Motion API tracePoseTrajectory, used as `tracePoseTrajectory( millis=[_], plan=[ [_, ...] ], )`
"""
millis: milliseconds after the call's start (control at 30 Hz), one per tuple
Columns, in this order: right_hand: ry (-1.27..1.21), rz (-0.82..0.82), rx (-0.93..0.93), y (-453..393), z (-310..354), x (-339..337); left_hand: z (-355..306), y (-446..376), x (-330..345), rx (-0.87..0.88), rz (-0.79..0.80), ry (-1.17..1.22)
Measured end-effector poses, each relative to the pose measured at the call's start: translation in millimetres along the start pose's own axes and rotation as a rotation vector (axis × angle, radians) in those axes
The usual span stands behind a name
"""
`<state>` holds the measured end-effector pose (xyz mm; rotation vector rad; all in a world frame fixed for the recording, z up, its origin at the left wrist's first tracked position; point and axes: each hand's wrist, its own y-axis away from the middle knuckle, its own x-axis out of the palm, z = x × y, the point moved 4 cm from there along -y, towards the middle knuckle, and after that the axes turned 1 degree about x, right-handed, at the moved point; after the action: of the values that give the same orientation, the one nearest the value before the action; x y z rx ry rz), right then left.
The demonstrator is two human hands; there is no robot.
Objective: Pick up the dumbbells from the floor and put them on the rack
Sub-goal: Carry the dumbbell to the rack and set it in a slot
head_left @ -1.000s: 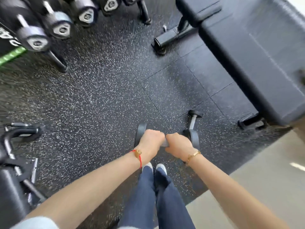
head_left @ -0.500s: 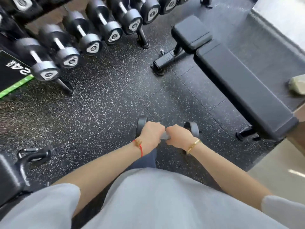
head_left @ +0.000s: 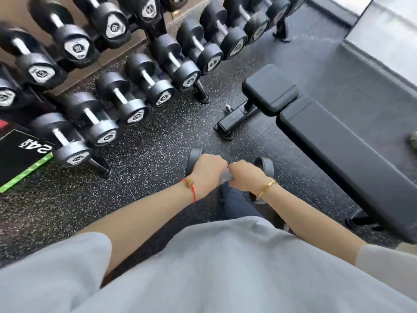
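Both of my hands grip the handle of one black dumbbell (head_left: 193, 160) held level in front of my waist, above the speckled floor. My left hand (head_left: 207, 172) is shut on the handle beside the left head, and my right hand (head_left: 246, 177) is shut on it beside the right head. A short grey piece of handle shows between my fists. A dark round end (head_left: 259, 198) shows under my right wrist; I cannot tell whether it lies on the floor. The dumbbell rack (head_left: 199, 92) stands ahead and to the left, filled with several black dumbbells (head_left: 140, 114).
A black padded bench (head_left: 338, 150) runs along the right side, its front foot (head_left: 228, 125) just ahead of my hands. A black and green sign (head_left: 20, 154) lies at the left under the rack. Speckled rubber floor (head_left: 146, 177) stretches between me and the rack.
I have risen from a crouch with the dumbbell in both hands, lifting it off the floor. The view has tilted up, bringing more of the rack in.
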<state>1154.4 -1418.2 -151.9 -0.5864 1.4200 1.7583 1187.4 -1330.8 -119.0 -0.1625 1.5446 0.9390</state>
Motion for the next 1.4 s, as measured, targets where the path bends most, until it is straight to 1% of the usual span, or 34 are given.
tracePoseTrajectory(
  millis=[200,500,633,833,1033,1200,1400],
  plan=[
    [-0.014,-0.005,-0.017,-94.6,-20.7,-84.0,71.2,-94.8,-45.6,-0.013,0.006,-0.008],
    [0.01,-0.011,-0.004,-218.1,-60.5,-231.3,163.8,-237.4,-138.5,-0.026,-0.018,-0.032],
    [-0.016,0.012,0.02,-262.1,-82.0,-279.7,190.5,-293.9,-170.3,0.009,-0.004,-0.056],
    [-0.077,-0.021,0.045,-325.4,-119.9,-335.0,224.8,-379.1,-205.8,0.073,-0.019,-0.098],
    [-0.136,-0.038,0.101,-402.2,-165.4,-393.2,263.1,-479.9,-242.2,0.158,-0.033,-0.126],
    [-0.166,-0.025,0.135,-469.0,-205.7,-461.5,298.2,-572.7,-284.6,0.17,-0.025,-0.109],
    [-0.211,-0.135,0.175,-516.7,-251.4,-549.1,327.4,-661.8,-352.5,0.215,-0.087,-0.175]
  ],
)
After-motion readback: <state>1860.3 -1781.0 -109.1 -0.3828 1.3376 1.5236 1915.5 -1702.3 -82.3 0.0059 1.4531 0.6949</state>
